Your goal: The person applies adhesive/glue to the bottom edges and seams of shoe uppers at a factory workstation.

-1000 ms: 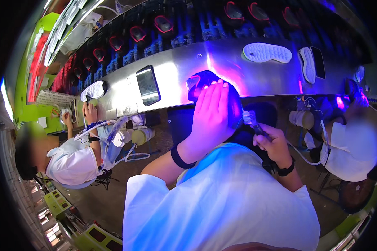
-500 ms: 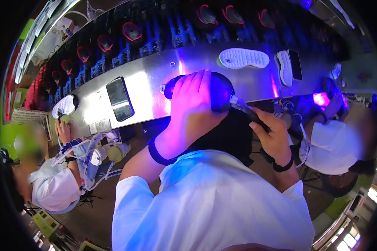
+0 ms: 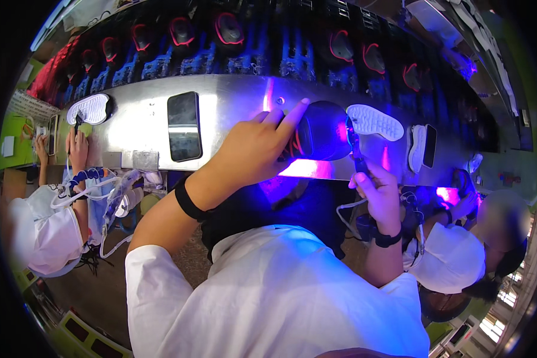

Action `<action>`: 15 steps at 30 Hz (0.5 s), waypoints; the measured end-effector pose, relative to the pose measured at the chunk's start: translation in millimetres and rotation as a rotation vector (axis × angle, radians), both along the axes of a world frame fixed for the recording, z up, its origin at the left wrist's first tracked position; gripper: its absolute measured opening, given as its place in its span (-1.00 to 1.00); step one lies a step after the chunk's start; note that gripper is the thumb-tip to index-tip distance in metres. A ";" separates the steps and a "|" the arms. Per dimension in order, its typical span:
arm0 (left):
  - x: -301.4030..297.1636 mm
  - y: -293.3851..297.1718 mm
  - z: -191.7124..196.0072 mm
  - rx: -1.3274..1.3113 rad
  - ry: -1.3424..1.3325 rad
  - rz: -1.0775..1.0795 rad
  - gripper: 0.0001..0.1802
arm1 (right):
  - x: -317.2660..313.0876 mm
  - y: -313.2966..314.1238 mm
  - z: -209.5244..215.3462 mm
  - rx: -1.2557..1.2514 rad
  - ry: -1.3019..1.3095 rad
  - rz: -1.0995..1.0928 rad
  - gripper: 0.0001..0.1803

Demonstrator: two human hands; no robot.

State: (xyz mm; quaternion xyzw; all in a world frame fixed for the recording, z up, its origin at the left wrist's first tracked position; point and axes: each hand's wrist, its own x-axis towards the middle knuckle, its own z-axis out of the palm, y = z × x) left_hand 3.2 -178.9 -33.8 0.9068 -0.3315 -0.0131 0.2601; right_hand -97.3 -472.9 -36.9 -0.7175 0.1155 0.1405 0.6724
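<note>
Just past the near edge of the steel bench, under violet-blue light, is a dark shoe upper (image 3: 325, 126) with a rounded right end and thin orange lines by my fingers. My left hand (image 3: 258, 146) grips its left part from above, fingers pointing away; the thumb is hidden. In my right hand (image 3: 377, 190) is a slim dark-handled brush (image 3: 358, 160), held closed between thumb and fingers. Its head meets the right end of the upper. Close behind the brush, a white shoe sole (image 3: 376, 122) lies tread up on the bench.
The steel bench (image 3: 143, 107) also carries a phone (image 3: 184, 126) and, at right, another white sole (image 3: 417, 149) beside a dark phone (image 3: 429, 146). Beyond runs a rack of dark shoe uppers (image 3: 229, 28) with red edges. Co-workers sit on both sides; one hand (image 3: 77, 146) works on a sole.
My view has turned, so the bench sits differently. The upper has been turned in my left hand, which now holds its left part. The brush has swung more upright along its right end.
</note>
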 end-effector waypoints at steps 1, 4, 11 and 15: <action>-2.4 0.2 -2.9 -0.049 0.040 0.003 0.05 | -0.6 2.0 1.0 -0.037 -0.030 -0.005 -0.53; -15.2 -4.7 -2.0 -0.193 0.151 -0.036 0.13 | 7.5 -3.1 25.6 -0.144 -0.170 0.014 -0.53; -40.3 -40.0 32.2 -0.381 0.515 -0.205 0.23 | 3.8 -27.5 67.3 -0.280 -0.369 0.085 -0.51; -49.3 -54.4 38.9 -0.538 0.769 -0.266 0.08 | -12.6 -42.4 71.2 -0.298 -0.376 0.118 -0.55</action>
